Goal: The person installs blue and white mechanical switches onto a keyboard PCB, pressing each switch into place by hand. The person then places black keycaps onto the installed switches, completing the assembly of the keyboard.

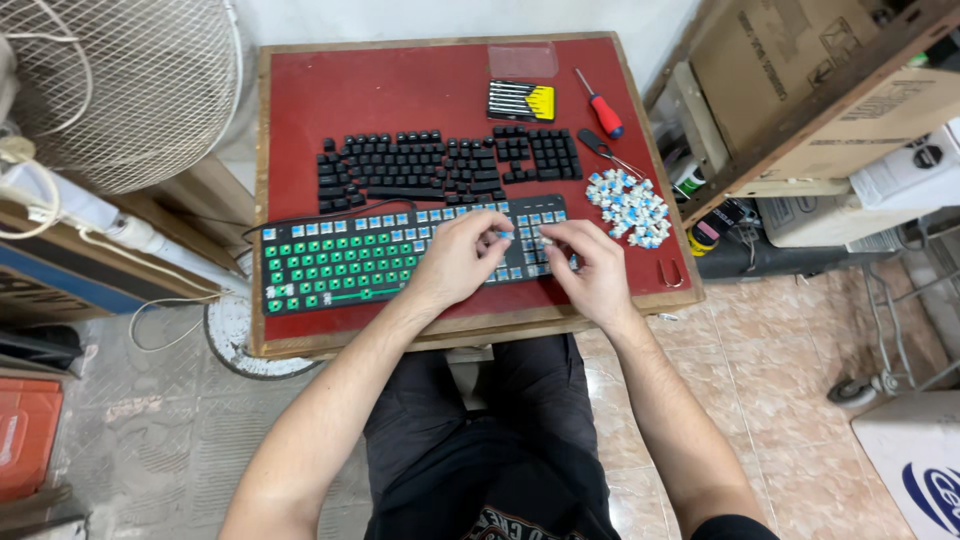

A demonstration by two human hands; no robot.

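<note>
A black keyboard (340,262) with its keycaps off lies on the red table (400,85); its left part shows green plate, its right part blue switches. My left hand (462,258) rests over the keyboard's middle right, fingertips pinched on a small blue switch (507,235). My right hand (590,268) covers the keyboard's right end, its fingers curled against the switches next to the left fingertips. The removed black keycaps (445,162) are laid out in rows behind the keyboard. A pile of loose blue switches (628,205) lies to the right.
A yellow-and-black bit set (520,101), a red-handled screwdriver (600,105), a wire keycap puller (600,148) and a small U-shaped metal clip (672,274) lie on the table's right side. A fan (120,80) stands left; cardboard boxes (800,70) and shelving stand right.
</note>
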